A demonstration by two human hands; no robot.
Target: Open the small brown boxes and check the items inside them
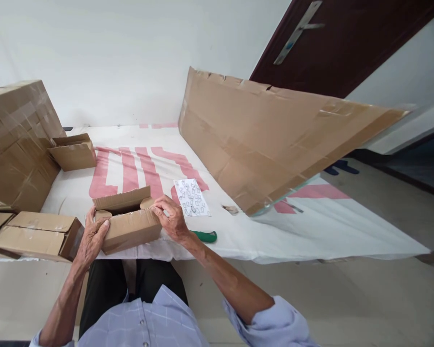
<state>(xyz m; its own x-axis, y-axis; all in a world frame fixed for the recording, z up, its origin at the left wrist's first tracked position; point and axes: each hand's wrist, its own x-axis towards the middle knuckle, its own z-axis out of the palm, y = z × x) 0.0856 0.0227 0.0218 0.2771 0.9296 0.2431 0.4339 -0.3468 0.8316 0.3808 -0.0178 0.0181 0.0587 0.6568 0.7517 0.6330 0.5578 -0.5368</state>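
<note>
A small brown cardboard box [132, 232] stands at the table's front edge with its top flaps raised. My left hand [94, 234] grips its left end, thumb on the front face. At the right end, my right hand [170, 218] pinches a small side flap between thumb and fingers. The inside of the box is mostly hidden behind its front wall. Just right of my right hand lies a green-handled tool [205, 236], partly hidden by my wrist. Behind it is a white sheet with small drawn shapes [192, 197].
Closed small boxes [36, 233] line the front left edge. A large taped carton [18, 144] stands behind them, beside an open small box [74, 153]. A big cardboard panel [267, 140] leans across the right. White cloth [275, 241] with red print covers the table.
</note>
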